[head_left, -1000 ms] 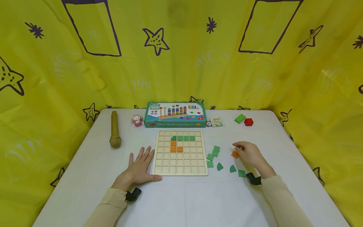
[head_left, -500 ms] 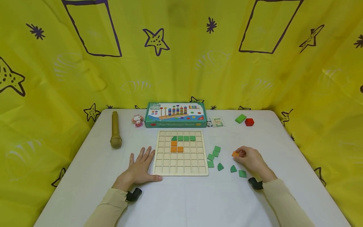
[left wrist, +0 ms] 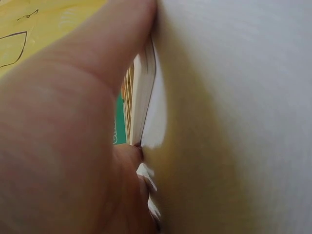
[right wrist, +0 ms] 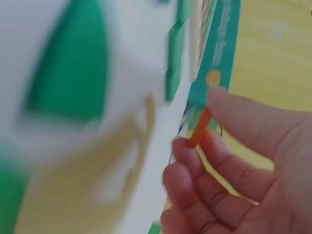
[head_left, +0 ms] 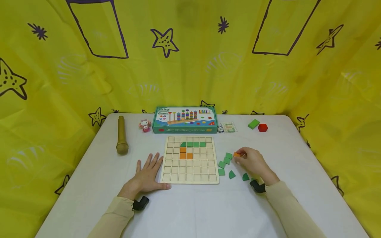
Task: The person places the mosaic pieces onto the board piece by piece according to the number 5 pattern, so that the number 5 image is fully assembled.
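Note:
A wooden grid board (head_left: 189,159) lies in the middle of the white table (head_left: 190,211), with green tiles (head_left: 192,144) in a row and orange tiles (head_left: 186,153) below them. My left hand (head_left: 146,175) lies flat and open on the table, thumb against the board's edge (left wrist: 144,92). My right hand (head_left: 250,161) pinches a small orange tile (head_left: 236,154) (right wrist: 200,127) between thumb and fingers, just right of the board. Loose green tiles (head_left: 225,163) lie beneath and beside that hand, one large and blurred in the right wrist view (right wrist: 73,73).
At the table's back stand a game box (head_left: 184,119), a small pink toy (head_left: 145,125), a pattern card (head_left: 228,127), a green block (head_left: 253,124) and a red hexagon (head_left: 263,127). A golden microphone (head_left: 121,135) lies at the left. Yellow star-printed cloth (head_left: 190,56) surrounds the table.
My right hand has picked the orange tile up off the table and carried it left toward the board. The left hand has not moved.

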`<state>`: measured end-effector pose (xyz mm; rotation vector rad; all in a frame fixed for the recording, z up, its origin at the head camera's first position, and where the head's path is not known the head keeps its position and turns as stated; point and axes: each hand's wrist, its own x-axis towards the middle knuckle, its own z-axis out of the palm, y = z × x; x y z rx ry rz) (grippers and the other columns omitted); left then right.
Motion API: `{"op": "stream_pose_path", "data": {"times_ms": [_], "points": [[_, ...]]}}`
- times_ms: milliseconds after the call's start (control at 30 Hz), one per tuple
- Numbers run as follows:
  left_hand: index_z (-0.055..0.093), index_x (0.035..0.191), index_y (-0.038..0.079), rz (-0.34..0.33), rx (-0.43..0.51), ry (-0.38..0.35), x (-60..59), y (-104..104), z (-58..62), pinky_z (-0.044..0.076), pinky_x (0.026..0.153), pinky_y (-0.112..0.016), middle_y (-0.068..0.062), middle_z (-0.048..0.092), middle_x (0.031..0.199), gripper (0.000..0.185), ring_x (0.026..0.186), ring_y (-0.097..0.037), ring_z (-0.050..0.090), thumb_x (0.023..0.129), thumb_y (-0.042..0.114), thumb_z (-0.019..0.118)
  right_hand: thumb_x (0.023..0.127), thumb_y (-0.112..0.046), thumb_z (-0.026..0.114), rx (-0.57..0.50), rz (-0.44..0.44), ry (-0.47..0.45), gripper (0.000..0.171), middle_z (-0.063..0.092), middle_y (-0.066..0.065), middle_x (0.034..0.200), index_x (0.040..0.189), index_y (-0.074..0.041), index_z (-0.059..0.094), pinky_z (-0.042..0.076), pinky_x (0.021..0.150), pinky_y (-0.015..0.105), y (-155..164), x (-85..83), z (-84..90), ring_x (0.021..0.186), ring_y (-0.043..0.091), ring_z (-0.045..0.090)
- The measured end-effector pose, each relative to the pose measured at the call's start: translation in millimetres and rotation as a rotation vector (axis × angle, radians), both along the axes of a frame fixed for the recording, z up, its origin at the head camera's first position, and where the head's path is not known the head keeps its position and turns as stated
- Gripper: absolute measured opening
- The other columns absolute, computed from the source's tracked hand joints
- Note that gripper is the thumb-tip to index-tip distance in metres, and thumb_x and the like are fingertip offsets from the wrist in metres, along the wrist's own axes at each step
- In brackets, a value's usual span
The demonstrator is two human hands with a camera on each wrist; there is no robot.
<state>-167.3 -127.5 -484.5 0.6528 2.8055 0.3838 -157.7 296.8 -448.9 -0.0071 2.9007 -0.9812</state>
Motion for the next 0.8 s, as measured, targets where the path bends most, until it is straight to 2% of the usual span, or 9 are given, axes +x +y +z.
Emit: {"op": "stream_pose_path", "data": {"times_ms": [200,367,600,800], "points": [[0.021,0.155,0.006,-0.003,-0.003,-0.001,0.8,-0.4,0.4,-0.003,0.104,-0.072,-0.016,0.009,0.162,0.122,0.146,-0.04,0.001,0.068,0.082,0.061,0.089,-0.021,0.075,-0.107,0.1,0.007,0.03,0.062,0.004,0.094,0.111,-0.002,0.068,0.048,0.071,0.031,-38.6,-16.7,0.6,0.085,0.022,0.053],[0.019,0.156,0.007,-0.001,0.0,-0.02,0.9,-0.2,3.3,-0.004,0.105,-0.071,-0.014,0.007,0.162,0.123,0.146,-0.038,-0.002,0.069,0.081,0.062,0.087,-0.022,0.077,-0.127,0.184,0.013,0.029,0.062,0.002,0.092,0.108,-0.003,0.071,0.046,0.074,0.033,-69.9,-28.1,1.3,0.085,0.021,0.053],[0.02,0.156,0.006,0.0,0.007,-0.02,1.6,1.1,4.8,-0.003,0.104,-0.071,-0.014,0.008,0.162,0.122,0.146,-0.038,-0.002,0.069,0.081,0.063,0.086,-0.022,0.077,-0.054,0.352,0.079,0.024,0.064,-0.001,0.091,0.101,-0.004,0.072,0.047,0.077,0.034,-101.1,-44.0,-0.9,0.082,0.017,0.054],[0.02,0.156,0.006,-0.001,0.012,-0.017,2.0,0.8,4.9,-0.004,0.104,-0.071,-0.015,0.008,0.162,0.123,0.146,-0.039,-0.002,0.069,0.081,0.063,0.085,-0.022,0.078,0.027,0.408,0.082,0.02,0.064,-0.002,0.089,0.097,-0.006,0.073,0.047,0.078,0.034,-119.9,-52.5,-1.7,0.083,0.016,0.055]]}}
